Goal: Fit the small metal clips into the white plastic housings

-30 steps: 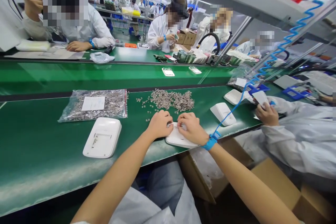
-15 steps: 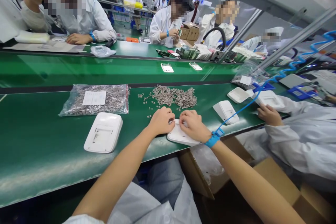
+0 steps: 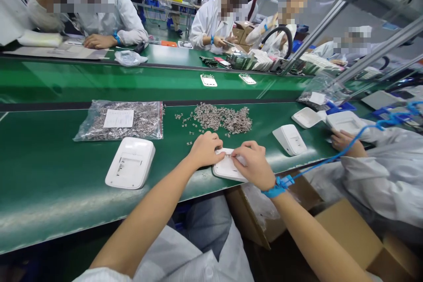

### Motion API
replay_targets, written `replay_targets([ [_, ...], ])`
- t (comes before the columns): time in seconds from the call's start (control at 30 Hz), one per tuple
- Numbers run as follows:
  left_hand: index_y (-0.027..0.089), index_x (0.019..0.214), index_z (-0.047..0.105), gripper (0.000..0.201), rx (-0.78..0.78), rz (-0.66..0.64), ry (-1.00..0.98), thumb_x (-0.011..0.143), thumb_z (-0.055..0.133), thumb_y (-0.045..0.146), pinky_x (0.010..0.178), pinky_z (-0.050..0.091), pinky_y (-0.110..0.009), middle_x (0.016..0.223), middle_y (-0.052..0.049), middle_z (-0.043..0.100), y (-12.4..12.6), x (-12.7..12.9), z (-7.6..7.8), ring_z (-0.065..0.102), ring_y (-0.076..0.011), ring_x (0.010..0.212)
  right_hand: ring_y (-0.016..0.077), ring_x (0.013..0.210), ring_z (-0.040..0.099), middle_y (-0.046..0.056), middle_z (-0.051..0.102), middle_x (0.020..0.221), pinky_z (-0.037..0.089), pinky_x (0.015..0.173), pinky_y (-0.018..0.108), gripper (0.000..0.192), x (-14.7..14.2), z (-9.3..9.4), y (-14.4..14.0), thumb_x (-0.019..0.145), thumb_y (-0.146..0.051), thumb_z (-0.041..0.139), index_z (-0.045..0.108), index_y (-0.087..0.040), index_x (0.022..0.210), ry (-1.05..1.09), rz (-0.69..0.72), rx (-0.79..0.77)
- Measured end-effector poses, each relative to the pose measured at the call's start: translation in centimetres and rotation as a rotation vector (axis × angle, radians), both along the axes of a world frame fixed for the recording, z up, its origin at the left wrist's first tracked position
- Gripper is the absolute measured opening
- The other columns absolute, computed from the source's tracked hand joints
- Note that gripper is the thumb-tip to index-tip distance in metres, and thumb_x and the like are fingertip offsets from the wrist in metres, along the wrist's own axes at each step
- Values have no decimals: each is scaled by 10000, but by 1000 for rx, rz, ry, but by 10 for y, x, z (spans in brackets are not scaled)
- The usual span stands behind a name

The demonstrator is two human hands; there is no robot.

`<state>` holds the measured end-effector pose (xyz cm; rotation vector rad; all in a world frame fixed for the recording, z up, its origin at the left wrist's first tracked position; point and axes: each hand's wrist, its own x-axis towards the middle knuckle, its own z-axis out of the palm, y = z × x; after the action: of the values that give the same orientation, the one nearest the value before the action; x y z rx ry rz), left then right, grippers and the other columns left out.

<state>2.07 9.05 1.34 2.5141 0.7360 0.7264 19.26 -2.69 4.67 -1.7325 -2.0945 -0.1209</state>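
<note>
Since the earlier frame the blue cord [image 3: 333,156] has dropped off the wedge-shaped housing [image 3: 292,139], right of centre, and the right hand [image 3: 256,163] has shifted slightly rightward. The white housing [image 3: 227,171] under work lies at frame centre, near the front edge of the green bench [image 3: 49,176]. The left hand [image 3: 206,149] is curled at its upper left edge, thumb on top. The right hand's fingertips are drawn together over its face; whether they pinch a part cannot be told. That hand obstructs the housing's right end. Loose metal parts [image 3: 226,118] lie just beyond the hands; a filled bag [image 3: 147,125] and a second white housing [image 3: 130,163] occupy left of centre. The cord crosses a co-worker's sleeve [image 3: 358,172] at right.
</note>
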Motion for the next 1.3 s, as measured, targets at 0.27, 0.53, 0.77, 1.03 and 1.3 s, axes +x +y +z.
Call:
replay_targets([
  [0.27, 209, 746, 619, 157, -42, -11, 10, 763, 705, 339, 759, 416, -344, 882, 0, 634, 1, 2, -2, 502, -197, 886, 206, 946, 590, 2, 737, 844, 265, 845, 391, 138, -1, -8, -4, 930, -198, 609, 730, -232, 872, -19, 61, 137],
  [0.53, 215, 728, 602, 165, -133, 24, 59, 759, 713, 334, 769, 397, -360, 875, 4, 627, -1, 5, 2, 508, -202, 900, 217, 972, 585, 17, 743, 863, 266, 863, 400, 192, -1, -5, -6, 941, -227, 573, 757, -249, 892, -44, 10, -16],
  [0.77, 199, 688, 542, 214, -62, 78, 68, 752, 696, 333, 721, 367, -362, 858, -18, 612, -10, 9, 2, 509, -214, 892, 239, 1000, 572, 16, 746, 890, 274, 895, 413, 217, -3, -5, -7, 962, -230, 526, 725, -236, 876, -45, 8, 17],
  [1.03, 187, 744, 582, 213, 133, 66, 178, 810, 669, 369, 703, 364, -389, 903, -36, 604, -20, 3, 10, 524, -217, 905, 260, 983, 607, 45, 731, 899, 409, 916, 440, 169, -21, -3, -20, 936, -272, 543, 688, -227, 862, 172, -137, 176],
  [1.3, 209, 742, 583, 121, 163, 436, 260, 842, 639, 251, 759, 392, -410, 916, -60, 597, -102, -110, 19, 524, -249, 934, 334, 938, 646, 178, 699, 955, 449, 811, 497, 259, 79, -15, -24, 912, -385, 548, 669, -177, 1007, -48, -415, 490],
])
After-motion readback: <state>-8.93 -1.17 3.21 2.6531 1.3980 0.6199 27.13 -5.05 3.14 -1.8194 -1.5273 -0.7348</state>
